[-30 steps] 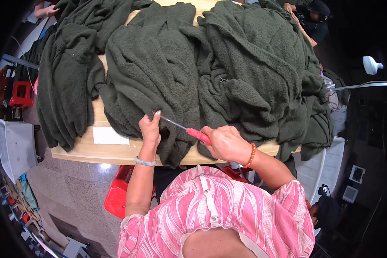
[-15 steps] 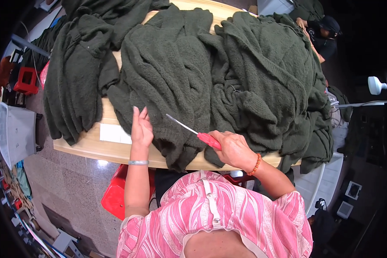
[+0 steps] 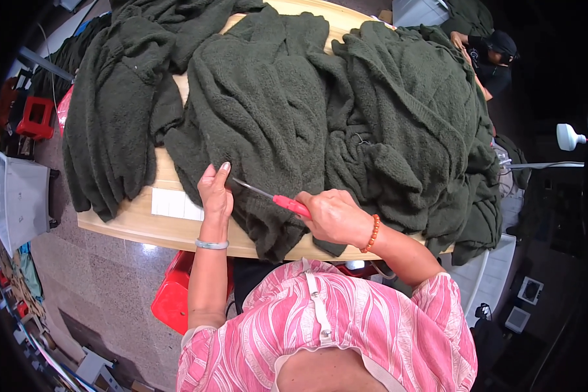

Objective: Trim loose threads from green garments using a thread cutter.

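Note:
A dark green knitted garment (image 3: 268, 111) lies spread over the wooden table (image 3: 144, 225), its lower edge hanging over the near side. My left hand (image 3: 215, 193) lies flat on that garment near its left edge, fingers together and pointing away from me. My right hand (image 3: 333, 215) is closed around the red handle of a pair of thin scissors (image 3: 268, 195). Their metal tips point left and end just beside my left hand's fingers, over the fabric.
More dark green garments are piled at the right (image 3: 411, 117) and left (image 3: 111, 111) of the table. A white paper label (image 3: 175, 204) lies on the wood. A red stool (image 3: 176, 297) stands under the table, a grey bin (image 3: 19, 196) at left. Another person (image 3: 493, 55) sits at far right.
My left hand has slid down the garment toward the near edge. The scissors have swung so their tips lie close to my left fingers. The view has tilted slightly.

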### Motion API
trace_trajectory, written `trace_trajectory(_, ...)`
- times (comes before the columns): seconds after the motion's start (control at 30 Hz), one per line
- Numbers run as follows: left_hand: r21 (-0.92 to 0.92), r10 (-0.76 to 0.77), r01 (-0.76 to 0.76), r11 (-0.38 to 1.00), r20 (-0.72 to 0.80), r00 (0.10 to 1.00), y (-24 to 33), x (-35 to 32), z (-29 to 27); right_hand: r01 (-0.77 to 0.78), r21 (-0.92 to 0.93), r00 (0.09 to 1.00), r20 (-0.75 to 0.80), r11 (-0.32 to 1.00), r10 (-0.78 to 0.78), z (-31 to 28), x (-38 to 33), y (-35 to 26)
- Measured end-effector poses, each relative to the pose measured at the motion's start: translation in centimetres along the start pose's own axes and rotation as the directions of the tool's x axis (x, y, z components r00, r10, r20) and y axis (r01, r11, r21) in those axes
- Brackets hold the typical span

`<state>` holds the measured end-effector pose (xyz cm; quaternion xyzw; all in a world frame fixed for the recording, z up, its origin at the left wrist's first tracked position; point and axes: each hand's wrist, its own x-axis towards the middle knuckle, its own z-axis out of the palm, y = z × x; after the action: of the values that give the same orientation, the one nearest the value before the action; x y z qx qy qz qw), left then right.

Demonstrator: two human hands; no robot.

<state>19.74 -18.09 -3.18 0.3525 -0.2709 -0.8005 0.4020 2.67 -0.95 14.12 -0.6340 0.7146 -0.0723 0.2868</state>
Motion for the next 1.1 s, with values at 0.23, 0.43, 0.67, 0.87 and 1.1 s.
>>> trace_trajectory(0.23, -0.025, -0.178, 0.187, 0.982, 0.207, 0.962, 2.3, 0.7, -1.0, -0.045, 0.052, 0.997, -0.06, 0.998, 0.048, 0.4, 0.7, 0.3)
trace_trajectory(0.43, -0.435, -0.217, 0.227, 0.871, 0.072, 0.973, 4.0, 6.1, -3.2, -0.089, 0.16, 0.991, -0.082, 0.983, 0.103, 0.6, 1.7, -0.5)
trace_trajectory(0.67, 0.044, 0.056, -0.059, 0.997, 0.064, 0.996, 4.2, 5.5, -1.0, -0.143, 0.069, 0.986, -0.076, 0.987, 0.148, -0.5, 4.7, -1.8)
trace_trajectory(0.87, 0.228, 0.125, -0.147, 0.963, 0.107, 0.986, 4.4, 4.8, -1.6, -0.08, 0.039, 0.989, -0.121, 0.996, 0.084, -0.9, 6.4, -2.4)
trace_trajectory(1.1, 0.026, -0.099, 0.099, 0.995, 0.009, 0.995, 5.9, 4.3, -1.6, 0.016, 0.007, 1.0, -0.019, 1.0, -0.016, -0.5, 4.8, -2.1)
